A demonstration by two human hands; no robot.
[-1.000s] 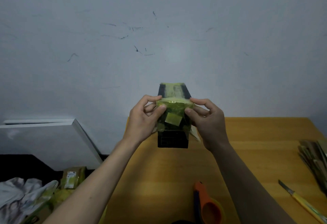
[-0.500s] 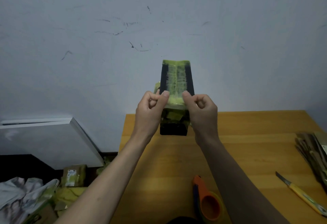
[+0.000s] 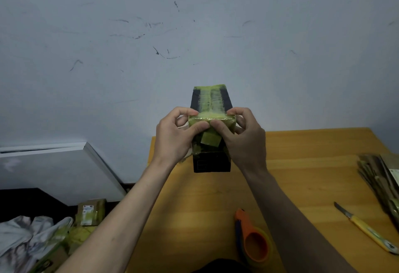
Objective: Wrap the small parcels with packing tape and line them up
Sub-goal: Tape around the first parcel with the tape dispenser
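Both my hands hold the black parcel up off the desk, in front of the wall. Left hand and right hand have fingers curled round its near top edge, thumbs pressing the yellowish tape down over the corner, forefingers hooked on the top face.

Risks, as I judge them: tape's already crinkled along the top strip, so pressing w/ thumbs only in the middle could trap creases or leave the side flaps lifting. A loose tape square sits on the front face; it may peel if not rubbed flat. Parcel's held by one end only, so the far end could dip and slip from my grip.

Count: 1 parcel in hand; approx 1–2 more wrapped parcels on the floor at left, can't tell exactly. 1 orange tape dispenser near desk edge, 1 yellow utility knife at right, 1 stack of flat packaging at far right.
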